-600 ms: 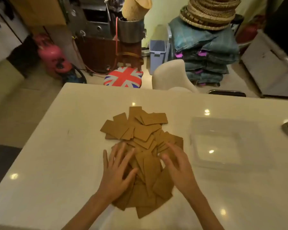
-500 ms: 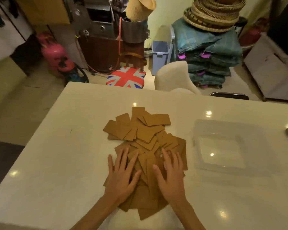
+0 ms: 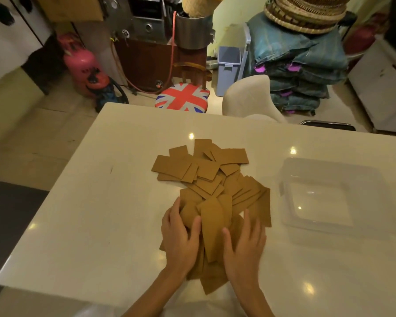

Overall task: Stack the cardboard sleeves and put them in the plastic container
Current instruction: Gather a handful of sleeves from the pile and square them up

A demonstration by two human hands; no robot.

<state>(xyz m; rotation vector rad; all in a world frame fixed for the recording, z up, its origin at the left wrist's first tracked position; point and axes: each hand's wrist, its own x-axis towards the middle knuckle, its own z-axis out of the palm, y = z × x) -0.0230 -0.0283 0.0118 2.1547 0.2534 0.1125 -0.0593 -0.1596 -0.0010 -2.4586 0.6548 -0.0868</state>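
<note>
1. Left hand (image 3: 181, 241) and right hand (image 3: 244, 245) cupped inward from either side, fingers half curled, pressing together a bunch of flat brown cardboard sleeves (image 3: 212, 227) at the near end of the heap; thumbs laid on top, one long curved sleeve raised between them
2. Sleeves thin, tan, matte, mostly rectangular with slightly tapered or curved edges, overlapping loosely at many angles
3. Remaining scattered sleeves (image 3: 199, 165) fanned out beyond the fingertips toward the far side of the glossy white table (image 3: 89, 225), untouched by either hand; a few poking out below the wrists toward the near edge
4. Clear square plastic container (image 3: 325, 195) sitting open on the table to the right of the heap, near but apart from the right hand, no sleeves inside
5. No print or label readable on sleeves or container; Union Jack pattern on a round stool cushion (image 3: 182, 97) past the table's far edge
</note>
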